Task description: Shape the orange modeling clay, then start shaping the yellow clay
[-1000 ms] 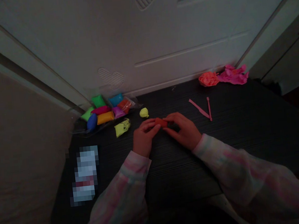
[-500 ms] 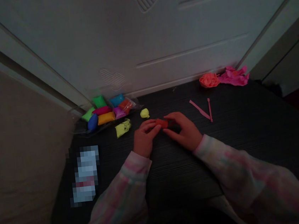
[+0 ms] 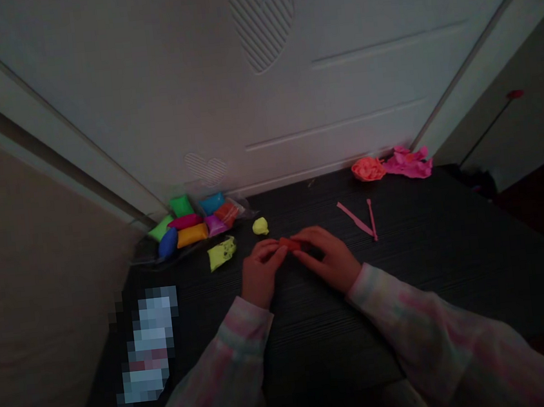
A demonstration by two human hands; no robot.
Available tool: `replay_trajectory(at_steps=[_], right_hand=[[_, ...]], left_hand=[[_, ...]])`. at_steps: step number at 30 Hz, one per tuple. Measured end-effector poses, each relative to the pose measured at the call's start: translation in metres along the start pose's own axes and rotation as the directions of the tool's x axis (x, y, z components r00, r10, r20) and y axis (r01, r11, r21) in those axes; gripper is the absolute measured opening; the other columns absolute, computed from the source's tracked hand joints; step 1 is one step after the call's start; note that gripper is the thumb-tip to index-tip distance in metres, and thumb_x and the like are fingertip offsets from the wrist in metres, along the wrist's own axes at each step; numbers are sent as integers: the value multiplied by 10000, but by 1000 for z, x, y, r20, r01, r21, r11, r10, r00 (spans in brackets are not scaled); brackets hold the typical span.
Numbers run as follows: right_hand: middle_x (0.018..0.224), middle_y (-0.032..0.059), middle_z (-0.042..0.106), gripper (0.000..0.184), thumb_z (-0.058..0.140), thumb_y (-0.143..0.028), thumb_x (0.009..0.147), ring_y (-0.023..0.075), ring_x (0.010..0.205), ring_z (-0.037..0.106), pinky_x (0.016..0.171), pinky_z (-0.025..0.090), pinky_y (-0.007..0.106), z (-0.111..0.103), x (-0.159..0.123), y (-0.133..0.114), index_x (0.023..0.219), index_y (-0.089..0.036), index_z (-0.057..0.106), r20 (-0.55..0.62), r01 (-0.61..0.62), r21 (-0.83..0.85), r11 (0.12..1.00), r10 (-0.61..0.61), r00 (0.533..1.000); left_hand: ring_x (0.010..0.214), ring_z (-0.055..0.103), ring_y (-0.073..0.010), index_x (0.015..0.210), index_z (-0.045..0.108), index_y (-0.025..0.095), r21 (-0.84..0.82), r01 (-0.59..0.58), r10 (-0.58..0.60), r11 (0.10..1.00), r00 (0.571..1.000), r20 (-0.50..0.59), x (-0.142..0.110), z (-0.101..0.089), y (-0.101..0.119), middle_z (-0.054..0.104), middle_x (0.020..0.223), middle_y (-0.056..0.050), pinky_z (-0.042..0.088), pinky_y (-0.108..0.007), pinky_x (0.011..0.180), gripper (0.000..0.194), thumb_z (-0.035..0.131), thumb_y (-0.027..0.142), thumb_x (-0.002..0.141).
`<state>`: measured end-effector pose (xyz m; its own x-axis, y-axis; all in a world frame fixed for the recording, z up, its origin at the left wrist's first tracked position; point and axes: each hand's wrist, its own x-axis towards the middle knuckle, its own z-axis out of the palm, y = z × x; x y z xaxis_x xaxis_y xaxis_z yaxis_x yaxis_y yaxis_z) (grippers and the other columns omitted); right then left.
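Observation:
Between my two hands is a small red-orange piece of modelling clay (image 3: 289,245), held just above or on the dark table. My left hand (image 3: 259,271) pinches its left end between thumb and fingers. The thumb and fingertips of my right hand (image 3: 330,257) close on its right end, with a gap inside the curled fingers. Just beyond my left hand lie a yellow clay lump (image 3: 260,226) and a crumpled yellow packet (image 3: 222,253). Two pink modelling tools (image 3: 356,218) rest beyond my right hand, apart from it.
A clear bag of several coloured clay packets (image 3: 192,236) sits at the back left of the black table (image 3: 312,355). A blurred-out device (image 3: 151,346) lies front left. Orange (image 3: 368,169) and pink crumpled pieces (image 3: 410,163) stand against the white door (image 3: 166,78).
The view has tilted up, so everything appears lower in the picture. My right fingers have come closer around the clay's right end; my left hand keeps its pinch.

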<state>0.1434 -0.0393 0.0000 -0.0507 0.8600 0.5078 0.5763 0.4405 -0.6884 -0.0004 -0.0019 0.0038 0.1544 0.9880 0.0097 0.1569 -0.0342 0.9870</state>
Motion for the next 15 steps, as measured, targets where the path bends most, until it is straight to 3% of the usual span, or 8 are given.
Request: replay_trajectory(at_steps=[9,15], right_hand=[[905,56,561,277,576,-203,696,174,867,548,769,472,363,3,-1,5,971,-205,545,0,10,-45,999,-10,1000],[903,56,573,278,578,-199,698,171,857,554,761,475,359,2,0,4,973,-203,534,3,13,-39,999,-12,1000]], left_hand=[[840,543,-150,639,674,186,2,15,-15,1000,999,44,-2,-1,5,597,814,-27,387,-309,851,126,634,299,599],[802,546,-145,598,652,171,-5,26,-26,1000,1000,11,-2,1,5,593,797,-22,390,-299,825,121,644,291,585]])
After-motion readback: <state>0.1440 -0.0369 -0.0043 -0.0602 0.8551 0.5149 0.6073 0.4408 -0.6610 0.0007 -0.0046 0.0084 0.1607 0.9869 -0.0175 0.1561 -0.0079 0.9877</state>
